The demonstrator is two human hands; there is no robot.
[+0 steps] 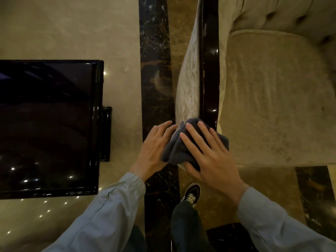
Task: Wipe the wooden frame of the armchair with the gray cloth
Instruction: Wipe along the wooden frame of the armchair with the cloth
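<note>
Now I press the gray cloth (183, 142) flat under my right hand (211, 151), fingers (192, 135) spread, the left hand (154, 148) open beside it, and slide along the wooden frame (210, 60).

Cloth (183, 146) on armchair frame (209, 70) near end; side table (49, 124) left; seat cushion (276, 99) right.

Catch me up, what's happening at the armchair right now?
A person stands over the armchair's arm, pressing a gray cloth onto the near end of its dark glossy wooden frame. The right hand lies flat on the cloth; the left hand steadies its left edge. A black glossy table stands to the left.
</note>
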